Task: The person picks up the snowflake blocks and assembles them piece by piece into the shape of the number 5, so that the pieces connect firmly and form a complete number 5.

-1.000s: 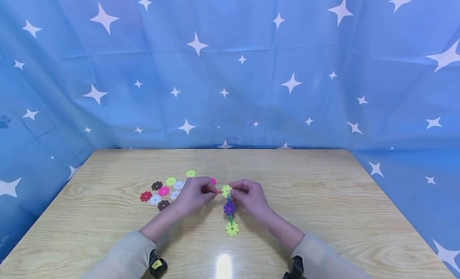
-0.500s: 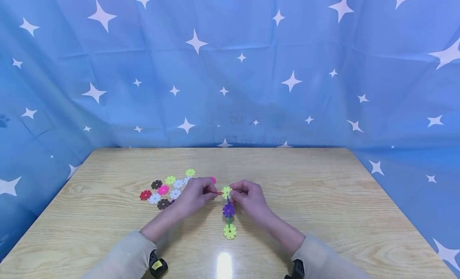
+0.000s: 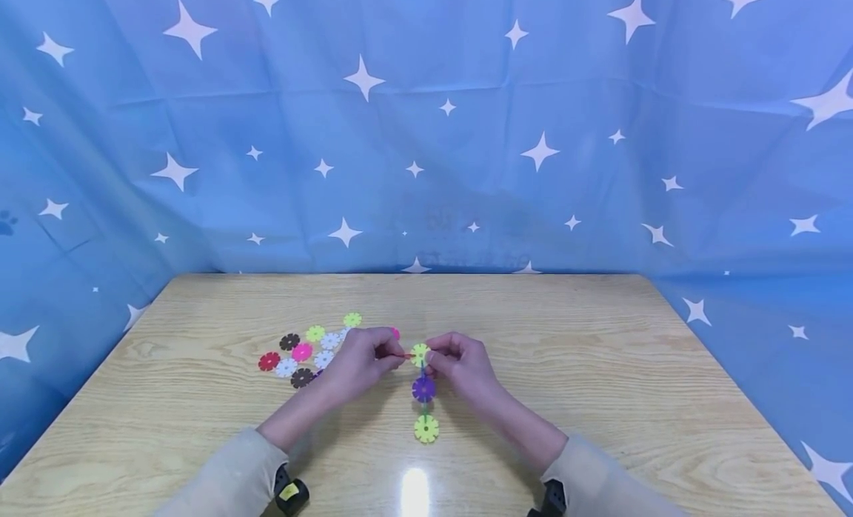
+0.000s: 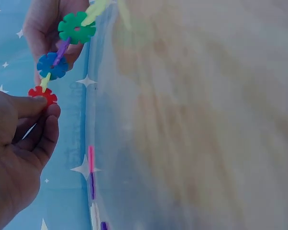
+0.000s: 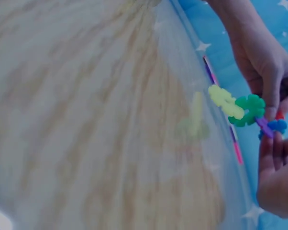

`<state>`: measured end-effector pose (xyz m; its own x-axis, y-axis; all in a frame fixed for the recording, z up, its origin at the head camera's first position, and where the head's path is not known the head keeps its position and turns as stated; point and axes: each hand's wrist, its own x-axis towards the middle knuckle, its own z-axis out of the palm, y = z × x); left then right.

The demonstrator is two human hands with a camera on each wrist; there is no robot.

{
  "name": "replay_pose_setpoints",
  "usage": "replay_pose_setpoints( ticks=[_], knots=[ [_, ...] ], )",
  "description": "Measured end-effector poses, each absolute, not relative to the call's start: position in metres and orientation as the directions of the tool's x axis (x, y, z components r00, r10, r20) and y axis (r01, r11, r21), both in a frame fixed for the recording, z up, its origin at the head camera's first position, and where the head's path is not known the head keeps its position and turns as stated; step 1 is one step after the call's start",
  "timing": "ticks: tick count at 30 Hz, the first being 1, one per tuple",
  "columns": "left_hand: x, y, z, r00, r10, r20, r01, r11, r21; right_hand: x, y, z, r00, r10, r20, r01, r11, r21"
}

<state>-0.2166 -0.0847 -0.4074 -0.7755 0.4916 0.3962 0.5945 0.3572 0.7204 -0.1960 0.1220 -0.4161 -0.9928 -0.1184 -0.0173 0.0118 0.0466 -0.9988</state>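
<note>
A chain of notched plastic snowflake discs hangs between the two hands in the head view. The left hand pinches the red disc at its upper end, between thumb and fingers. That disc is joined to a yellow disc, whose right edge the right hand pinches. Below follow a blue disc, a purple disc, a green disc and a lowest yellow disc. Neighbouring discs stand crosswise, slotted into each other. The right fingertips are partly hidden behind the chain in the left wrist view.
Several loose discs lie flat left of the hands, among them a red disc, a black disc and a pink disc. The left hand covers part of this group. A blue star-patterned curtain hangs behind the wooden table.
The chain's lower end has swung slightly left and toward the person, then stayed there. Both hands have kept nearly the same place and grip.
</note>
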Motion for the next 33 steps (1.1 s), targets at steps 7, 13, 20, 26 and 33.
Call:
replay_pose_setpoints(
  ticks=[7,13,20,26,33],
  knots=[
    [-0.218,-0.091,-0.404,-0.808,0.484,0.337,0.540,0.377,0.753,-0.197,0.120,-0.418,-0.991,-0.130,-0.007,0.001,0.044,-0.999],
    [-0.218,-0.093,-0.406,-0.817,0.478,0.322,0.523,0.379,0.763,-0.197,0.118,-0.418,-0.993,-0.117,-0.003,-0.002,0.046,-0.999],
    [-0.216,-0.097,-0.409,-0.806,0.468,0.363,0.558,0.394,0.730,-0.197,0.115,-0.419,-0.993,-0.118,0.016,-0.025,0.076,-0.997],
    [-0.216,-0.097,-0.410,-0.796,0.465,0.388,0.574,0.373,0.729,-0.199,0.113,-0.421,-0.991,-0.132,0.031,-0.043,0.091,-0.995],
    [-0.212,-0.097,-0.409,-0.728,0.469,0.500,0.671,0.339,0.659,-0.198,0.113,-0.421,-0.985,-0.172,0.029,-0.047,0.105,-0.993]
  ],
)
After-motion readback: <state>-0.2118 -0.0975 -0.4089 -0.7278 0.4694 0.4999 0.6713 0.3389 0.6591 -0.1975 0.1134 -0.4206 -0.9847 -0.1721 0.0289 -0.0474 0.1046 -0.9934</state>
